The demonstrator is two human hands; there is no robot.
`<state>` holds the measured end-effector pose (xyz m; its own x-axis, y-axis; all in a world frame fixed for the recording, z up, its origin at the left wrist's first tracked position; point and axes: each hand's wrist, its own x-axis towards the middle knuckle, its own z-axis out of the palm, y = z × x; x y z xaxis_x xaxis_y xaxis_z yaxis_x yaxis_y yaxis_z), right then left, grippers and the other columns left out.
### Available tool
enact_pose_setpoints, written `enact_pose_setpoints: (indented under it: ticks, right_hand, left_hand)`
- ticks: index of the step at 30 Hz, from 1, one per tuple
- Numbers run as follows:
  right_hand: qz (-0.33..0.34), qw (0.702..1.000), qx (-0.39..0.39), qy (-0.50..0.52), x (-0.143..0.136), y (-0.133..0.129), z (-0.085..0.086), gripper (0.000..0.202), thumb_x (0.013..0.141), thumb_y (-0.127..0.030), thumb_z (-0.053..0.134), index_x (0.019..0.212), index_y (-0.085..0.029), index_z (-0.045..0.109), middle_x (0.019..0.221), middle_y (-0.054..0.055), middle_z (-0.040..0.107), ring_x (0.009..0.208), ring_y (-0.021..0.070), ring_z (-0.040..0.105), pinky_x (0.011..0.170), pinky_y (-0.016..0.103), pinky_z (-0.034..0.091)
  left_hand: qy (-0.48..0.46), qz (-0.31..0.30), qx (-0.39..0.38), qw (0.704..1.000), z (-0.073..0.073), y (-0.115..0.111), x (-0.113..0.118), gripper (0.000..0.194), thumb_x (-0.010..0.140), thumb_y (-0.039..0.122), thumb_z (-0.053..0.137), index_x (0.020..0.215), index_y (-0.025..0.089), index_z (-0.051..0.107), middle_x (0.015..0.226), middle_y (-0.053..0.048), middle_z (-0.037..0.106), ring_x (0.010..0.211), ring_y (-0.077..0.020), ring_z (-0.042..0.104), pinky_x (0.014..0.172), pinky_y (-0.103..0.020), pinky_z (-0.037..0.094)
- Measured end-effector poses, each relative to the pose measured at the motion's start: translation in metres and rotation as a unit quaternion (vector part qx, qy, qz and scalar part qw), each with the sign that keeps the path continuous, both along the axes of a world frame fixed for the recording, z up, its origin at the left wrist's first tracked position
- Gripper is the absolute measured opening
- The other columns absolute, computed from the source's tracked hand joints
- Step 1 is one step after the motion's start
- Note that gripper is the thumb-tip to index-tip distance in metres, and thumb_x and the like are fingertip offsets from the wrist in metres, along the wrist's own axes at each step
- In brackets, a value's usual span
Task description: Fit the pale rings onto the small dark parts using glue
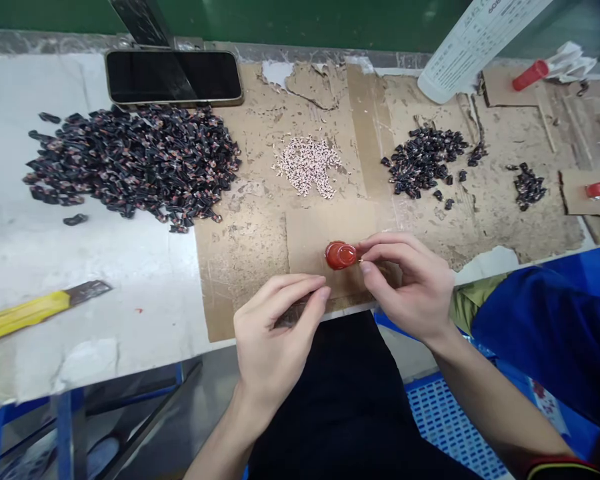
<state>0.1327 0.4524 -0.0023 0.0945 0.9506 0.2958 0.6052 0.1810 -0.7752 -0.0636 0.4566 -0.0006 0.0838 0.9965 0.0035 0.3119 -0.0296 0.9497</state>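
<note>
My right hand (405, 283) pinches a tiny light piece (361, 261) between thumb and fingers, just right of a small red, glossy container (341, 255). The container sits on a square of cardboard (310, 233) near the table's front edge. My left hand (283, 320) is lower left of the container, thumb and fingertips drawn together; whatever lies between them, if anything, is too small to make out. Beyond the container lies a pile of tiny pinkish pieces (309, 165). A large heap of small black pieces (135, 163) is at the left, and a smaller black pile (423, 160) at the right.
A phone (175, 77) lies behind the large heap. A yellow cutter (40, 313) rests at the left. A translucent bottle (460, 60) stands back right, near red tubes (530, 75) and another small black pile (529, 187). Another person's blue-clothed arm (545, 333) is at the right.
</note>
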Motion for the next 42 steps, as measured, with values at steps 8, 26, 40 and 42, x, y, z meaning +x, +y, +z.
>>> enact_pose_setpoints:
  ticks: [8, 26, 40, 42]
  right_hand:
    - [0.009, 1.000, 0.008, -0.024, 0.000, 0.003, -0.001, 0.019, 0.083, -0.008, 0.071, 0.092, -0.024, 0.071, 0.102, 0.006, 0.076, 0.092, 0.0212, 0.072, 0.085, 0.039, 0.061]
    - [0.020, 0.999, 0.008, -0.026, 0.000, 0.003, -0.004, 0.019, 0.082, -0.007, 0.071, 0.093, -0.023, 0.072, 0.100, 0.006, 0.075, 0.093, 0.0219, 0.071, 0.085, 0.040, 0.059]
    - [0.027, 0.926, -0.117, 0.359, 0.001, -0.022, 0.038, 0.008, 0.093, -0.017, 0.068, 0.093, -0.025, 0.071, 0.104, 0.003, 0.077, 0.093, 0.0193, 0.076, 0.081, 0.034, 0.067]
    - [0.026, 0.919, -0.114, 0.377, -0.002, -0.026, 0.043, 0.009, 0.093, -0.016, 0.069, 0.093, -0.024, 0.072, 0.105, 0.003, 0.079, 0.091, 0.0184, 0.077, 0.081, 0.032, 0.067]
  left_hand:
    - [0.046, -0.001, 0.062, 0.997, -0.005, 0.000, 0.004, 0.015, 0.090, 0.010, 0.069, 0.097, 0.019, 0.079, 0.094, -0.003, 0.078, 0.083, -0.0153, 0.074, 0.077, -0.026, 0.062]
    - [0.043, -0.005, 0.062, 0.997, -0.008, -0.002, 0.002, 0.017, 0.088, 0.008, 0.070, 0.098, 0.018, 0.079, 0.096, -0.004, 0.077, 0.085, -0.0151, 0.073, 0.080, -0.025, 0.061]
    - [-0.440, -0.003, -0.329, 0.835, 0.031, 0.002, 0.031, 0.011, 0.081, 0.013, 0.081, 0.080, 0.023, 0.078, 0.081, 0.004, 0.080, 0.074, -0.0086, 0.076, 0.073, -0.015, 0.063]
    - [-0.457, 0.005, -0.358, 0.814, 0.033, 0.001, 0.035, 0.012, 0.078, 0.012, 0.083, 0.077, 0.022, 0.075, 0.078, 0.004, 0.080, 0.073, -0.0090, 0.077, 0.069, -0.013, 0.063]
